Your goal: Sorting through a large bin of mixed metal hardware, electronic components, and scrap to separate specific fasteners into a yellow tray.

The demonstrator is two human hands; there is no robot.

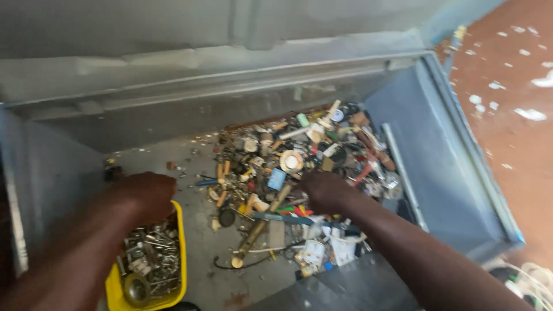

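I look down into a large grey metal chest (443, 150) with its lid up. My left hand (144, 196) is curled into a fist over a yellow tub (180, 242) full of bolts and metal parts; whether it holds anything is hidden. My right hand (325, 190) reaches into a heap of mixed small hardware (299, 161) on the chest floor, fingers bent down into the pile. What it grips, if anything, I cannot make out.
The heap holds a blue block (276, 178), a round spool (291, 161), a wooden-handled tool (262, 222), white plugs and a black cable (242, 265). A bare grey strip (201, 230) runs between tub and heap. Red speckled floor (507, 103) lies right of the chest.
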